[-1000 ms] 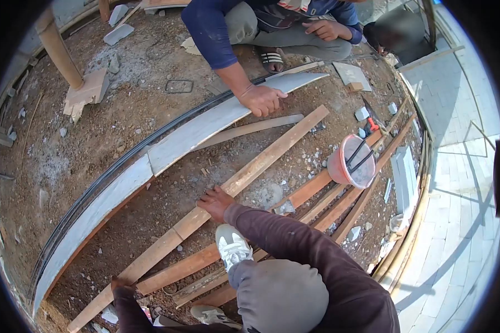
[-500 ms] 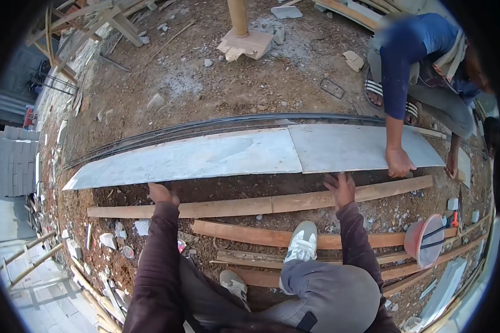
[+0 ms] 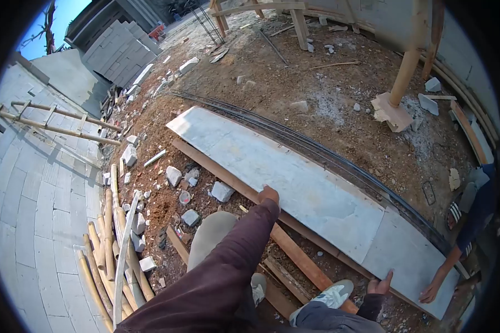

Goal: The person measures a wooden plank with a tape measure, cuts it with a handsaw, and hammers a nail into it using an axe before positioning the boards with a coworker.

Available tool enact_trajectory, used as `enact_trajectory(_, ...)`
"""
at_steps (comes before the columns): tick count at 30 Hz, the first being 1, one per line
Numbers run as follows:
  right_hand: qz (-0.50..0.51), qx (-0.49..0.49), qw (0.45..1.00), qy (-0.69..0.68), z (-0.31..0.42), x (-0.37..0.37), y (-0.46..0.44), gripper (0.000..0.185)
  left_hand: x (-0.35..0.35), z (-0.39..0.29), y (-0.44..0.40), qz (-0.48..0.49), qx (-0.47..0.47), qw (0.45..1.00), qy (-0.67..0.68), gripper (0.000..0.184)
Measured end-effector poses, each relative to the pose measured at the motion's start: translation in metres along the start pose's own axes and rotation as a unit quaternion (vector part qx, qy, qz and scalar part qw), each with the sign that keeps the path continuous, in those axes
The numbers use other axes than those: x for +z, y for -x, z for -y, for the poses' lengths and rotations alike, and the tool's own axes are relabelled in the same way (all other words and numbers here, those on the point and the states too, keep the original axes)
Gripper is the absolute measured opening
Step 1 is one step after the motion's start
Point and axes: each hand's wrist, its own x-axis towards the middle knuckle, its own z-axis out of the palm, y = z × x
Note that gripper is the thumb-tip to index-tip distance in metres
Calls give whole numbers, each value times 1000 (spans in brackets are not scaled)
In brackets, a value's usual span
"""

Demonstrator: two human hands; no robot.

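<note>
A long whitish formwork panel, made of two boards joined near its right part, lies slantwise in front of me. My left hand is closed on its near edge, around the middle of the length. Further right, my right hand holds the same edge, thumb up against the face and the other fingers partly hidden. A co-worker's hand rests on the panel's right end. A brown wooden strip runs along and partly under the near edge.
Thin dark steel bars lie along the panel's far side. Reddish planks are by my shoes. Bamboo poles, broken white blocks and a bamboo ladder are at left. A post stands at upper right.
My view has turned left, bringing in the block wall and bamboo. The panel's near edge now sits over the wooden strip that lay apart from it. My hands remain at that edge.
</note>
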Motion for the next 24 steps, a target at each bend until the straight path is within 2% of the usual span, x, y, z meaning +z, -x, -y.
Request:
enact_trajectory(1, -21, 19, 999, 19, -6, -22, -15, 41, 3, 8, -12, 9, 58, 966, -251, 47)
enact_trajectory(3, -41, 59, 997, -12, -3, -6, 8, 43, 2, 22, -10, 45, 98, 955, -277, 38)
enact_trajectory(6, -44, 132, 990, 1, 11, 2, 16, 44, 4, 29, -1, -20, 129, 954, -270, 33)
enact_trajectory(8, -43, 154, 986, 41, 26, 8, 19, 44, 17, 37, -23, -27, 75, 994, -69, 41)
enact_trajectory(9, -39, 151, 987, 48, 29, 10, 14, 46, 30, 41, -34, -34, 28, 996, 72, 43)
enact_trajectory(11, -34, 144, 988, 53, 28, 1, 4, 51, 29, 41, -34, -58, -4, 981, 183, 46)
enact_trajectory(12, -38, 134, 989, 45, 26, -2, 3, 50, 28, 41, -26, -72, 7, 985, 158, 47)
enact_trajectory(15, -56, 109, 992, 36, 25, -6, -2, 50, 29, 41, -17, -53, -17, 977, 208, 49)
enact_trajectory(20, -84, 99, 990, 54, 57, -45, -29, 55, 121, 70, -100, 72, 29, 963, 259, 47)
enact_trajectory(21, -63, 113, 985, 115, 64, -53, -27, 62, 130, 70, -112, 107, 37, 961, 254, 47)
enact_trajectory(24, -66, 172, 962, 202, 75, -40, -9, 64, 119, 59, -92, 143, 3, 953, 267, 50)
